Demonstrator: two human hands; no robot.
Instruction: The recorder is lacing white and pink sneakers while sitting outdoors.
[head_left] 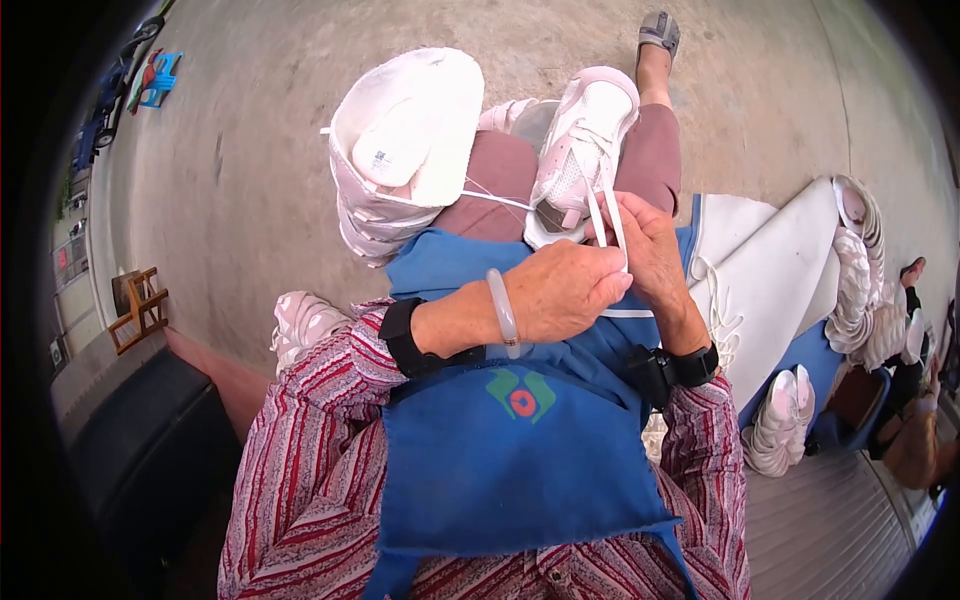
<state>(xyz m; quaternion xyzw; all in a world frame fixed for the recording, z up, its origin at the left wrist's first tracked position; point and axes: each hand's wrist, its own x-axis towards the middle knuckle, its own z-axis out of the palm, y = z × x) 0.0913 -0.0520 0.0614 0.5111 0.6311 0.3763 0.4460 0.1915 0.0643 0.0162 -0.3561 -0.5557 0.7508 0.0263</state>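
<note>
A white and pale pink sneaker (590, 130) rests across my lap, its toe pointing away from me. Two strands of a white shoelace (607, 215) run from the shoe up to my fingers. My left hand (570, 290), with a pale bangle at the wrist, pinches the lace just below the shoe's heel opening. Close beside it, my right hand (645, 240) has its fingers curled on the same lace near the shoe's side. Part of its grip is hidden. A thin white cord (497, 199) stretches left from the shoe.
Left of my knees stands a white bag (345, 190) with an insole-shaped piece (390, 145) inside. White shoelaces (720, 315) hang over white sheets (765, 255) at my right. Several white shoes (855, 290) are stacked beyond, with another pair (780, 420) nearer. A wooden stool (138, 310) stands far left.
</note>
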